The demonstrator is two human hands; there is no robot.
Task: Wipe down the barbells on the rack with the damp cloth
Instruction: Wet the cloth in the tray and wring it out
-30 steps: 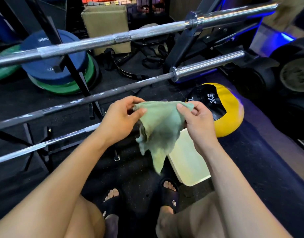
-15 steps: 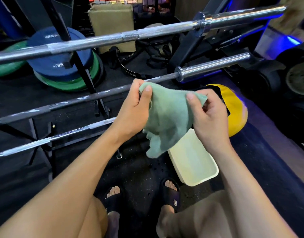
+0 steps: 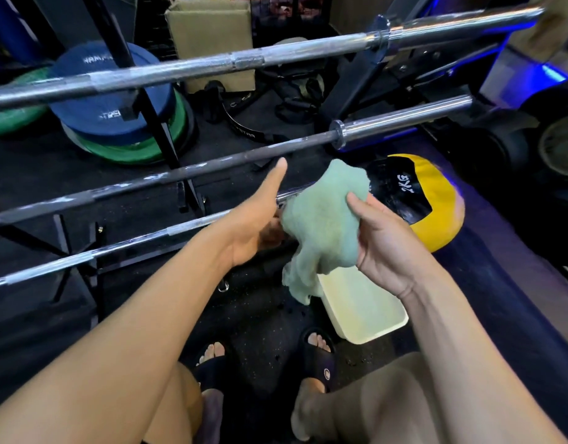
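Green damp cloth hangs bunched between the two hands, in front of the lowest barbell and not yet pressed to any bar. Right hand pinches the cloth's right side, thumb on the near face and fingers behind it. Left hand: thumb stuck straight up, palm turned toward the cloth; its fingers are hidden behind the fabric, so I cannot tell whether they grip it. Change over the last second: the cloth was stretched flat between two pinches, one per hand; the left pinch has since been dropped and the fabric has collapsed toward the right hand. Judgement: cloth is being regathered into a wad for wiping, task proper not yet begun. Beyond the left thumb runs the dark middle barbell, and further up the chrome top barbell, all three resting on the black rack. Below the right hand a pale rectangular tray sits on the floor, the cloth's lower tip dangling over its near corner; nothing visible inside, water not discernible. Right of that hand, a yellow-and-black medicine ball. Far left of the left hand, stacked blue and green weight plates.
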